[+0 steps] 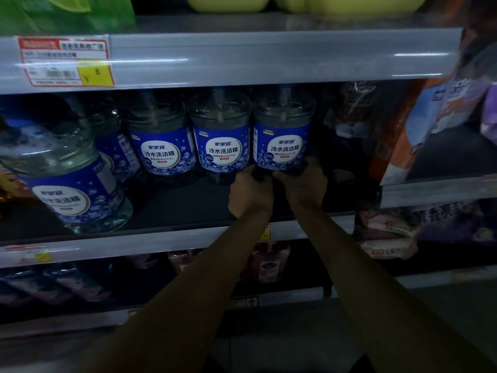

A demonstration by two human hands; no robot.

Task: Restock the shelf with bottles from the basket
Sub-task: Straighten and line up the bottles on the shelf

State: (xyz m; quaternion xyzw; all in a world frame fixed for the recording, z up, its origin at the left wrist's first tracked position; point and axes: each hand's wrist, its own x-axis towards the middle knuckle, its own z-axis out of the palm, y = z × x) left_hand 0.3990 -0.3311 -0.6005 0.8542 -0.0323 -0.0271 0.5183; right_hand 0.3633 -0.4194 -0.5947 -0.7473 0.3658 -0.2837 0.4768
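Several clear bottles with blue labels stand in a row on the middle shelf point(172, 208). Both my hands reach to the base of the rightmost bottle point(281, 135). My left hand point(250, 192) grips its lower left side and my right hand point(302, 181) grips its lower right side. The bottle stands upright beside a second bottle point(220, 138). Another bottle point(70, 181) stands nearer the shelf's front edge at the left. The basket is not in view.
A price rail with a yellow tag point(67, 60) runs above the bottles. Orange and purple bags point(430, 125) fill the bay to the right. Lower shelves hold pink packs point(269, 262) and dark bottles. The light is dim.
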